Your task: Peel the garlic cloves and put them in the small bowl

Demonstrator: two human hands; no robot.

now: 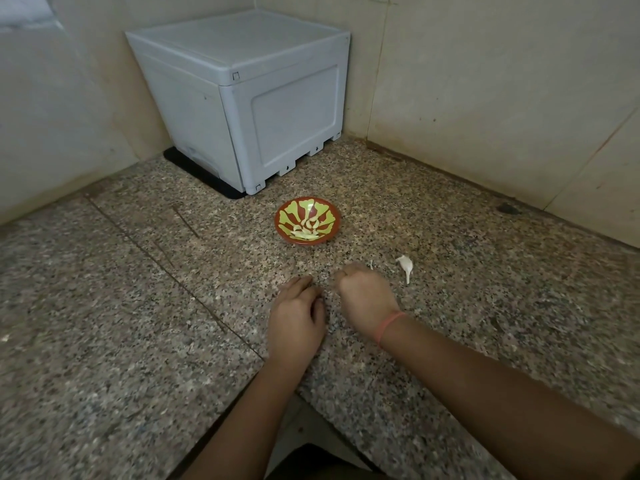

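Note:
A small red bowl (331,226) with a green leaf pattern stands on the granite counter (138,306) and holds several pale peeled garlic cloves (308,226). To its lower right lies one white unpeeled garlic clove (404,266) with a thin tail. A tiny white scrap of skin (371,265) lies by my right knuckles. My right hand (367,297) is curled into a fist just left of that clove; nothing shows in it. My left hand (296,320) rests on the counter beside it, fingers loosely bent, holding nothing that I can see.
A pale grey plastic box (242,98) on a black mat fills the back corner behind the bowl. Tiled walls close the counter at the back and right. The counter's front edge has a notch beneath my forearms.

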